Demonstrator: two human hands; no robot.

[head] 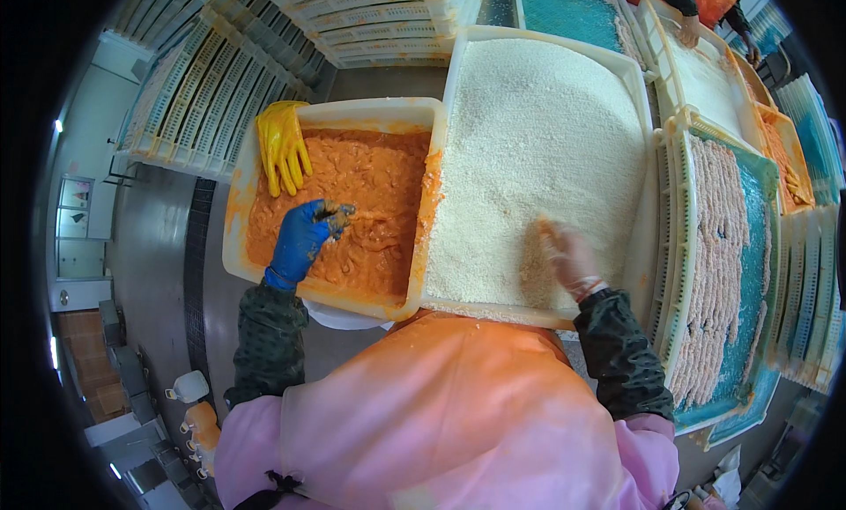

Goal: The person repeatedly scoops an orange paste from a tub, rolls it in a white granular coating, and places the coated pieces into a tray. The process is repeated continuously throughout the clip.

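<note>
My left hand [305,236], in a blue glove with smeared fingertips, is over a white plastic tub [370,107] of wet orange marinated meat [370,173]. Its fingers are curled; whether they pinch a piece of meat cannot be made out. Right of that tub sits a larger white tub [638,113] filled with pale breadcrumbs [529,140]. My right hand [572,259], in a thin clear glove, is low over the crumbs near the tub's front right. It is blurred by motion, and its fingers point away from me. A yellow rubber glove [283,146] drapes over the meat tub's far left corner.
At right, stacked trays [667,246] carry rows of crumbed strips [717,246] on a teal liner [753,232]. Tray stacks [205,94] rise at the far left. A co-worker's hand [689,31] is over another crumb tub [707,80]. Jugs [192,386] stand on the floor.
</note>
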